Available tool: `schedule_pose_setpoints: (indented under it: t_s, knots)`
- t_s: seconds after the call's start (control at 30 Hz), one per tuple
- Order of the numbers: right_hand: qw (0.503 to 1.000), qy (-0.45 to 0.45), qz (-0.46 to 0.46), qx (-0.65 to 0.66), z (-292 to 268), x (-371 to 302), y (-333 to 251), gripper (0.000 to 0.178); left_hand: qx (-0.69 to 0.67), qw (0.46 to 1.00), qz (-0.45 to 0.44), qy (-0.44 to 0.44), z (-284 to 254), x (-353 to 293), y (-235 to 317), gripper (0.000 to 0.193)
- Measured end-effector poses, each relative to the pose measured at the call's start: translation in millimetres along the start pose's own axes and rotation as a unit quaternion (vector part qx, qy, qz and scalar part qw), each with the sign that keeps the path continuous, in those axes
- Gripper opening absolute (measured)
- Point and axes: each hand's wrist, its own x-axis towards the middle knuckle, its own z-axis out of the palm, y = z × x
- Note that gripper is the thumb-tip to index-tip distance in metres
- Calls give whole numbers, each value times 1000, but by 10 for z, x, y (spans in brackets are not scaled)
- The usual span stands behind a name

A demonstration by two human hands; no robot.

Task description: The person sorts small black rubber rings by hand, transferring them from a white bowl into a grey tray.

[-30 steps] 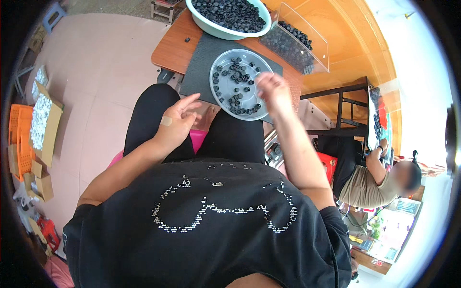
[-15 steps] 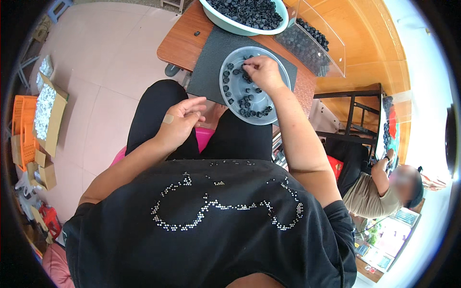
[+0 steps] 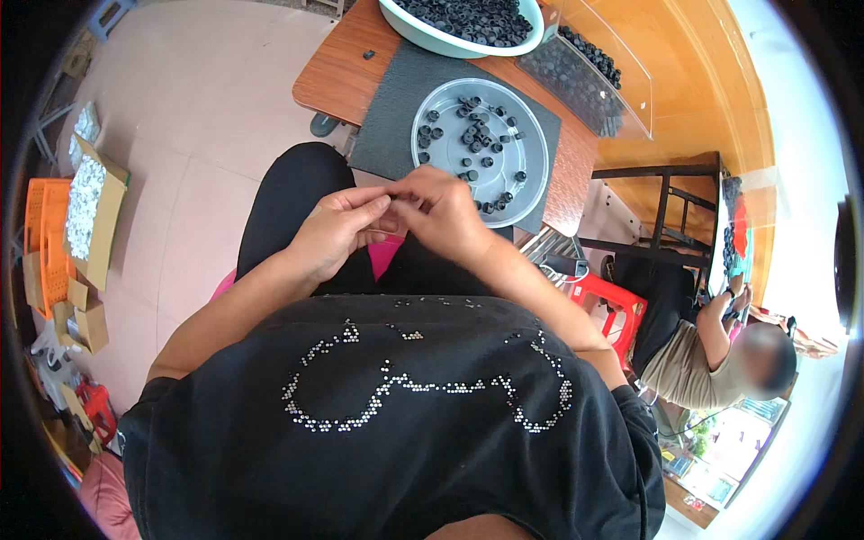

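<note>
My left hand and my right hand meet over my lap, just short of the table. Between their fingertips is a small black part, mostly covered by the fingers. Both hands are closed in a pinch around it. Beyond my right hand sits a round clear plastic tray with several small black cylindrical parts scattered in it. The tray rests on a dark mat.
A pale green basin heaped with black parts stands on the wooden table, beside a clear box of similar pieces. One loose black piece lies near the table's left edge. A co-worker sits at the right near a red stool.
My right hand has come back from the tray to my left hand, bringing a small black part. My left fingers have closed in on it, and the parts in the tray have shifted.
</note>
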Motion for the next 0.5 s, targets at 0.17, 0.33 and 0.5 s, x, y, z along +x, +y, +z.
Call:
schedule_pose_setpoints:
  t_s: [0.17, 0.33, 0.5]
  knots:
    - [1000, 11, 6, -1, 25, -174, -87, 21, -24, 999, -8, -29, -102, 40, -87, 20]
    - [962, 89, 90, -241, -635, -135, 415, 13, -26, 999, 1, 26, -120, 27, -98, 19]
    - [891, 59, 266, -362, -1072, -234, 674, 14, -23, 999, 7, 29, -118, 22, -104, 21]
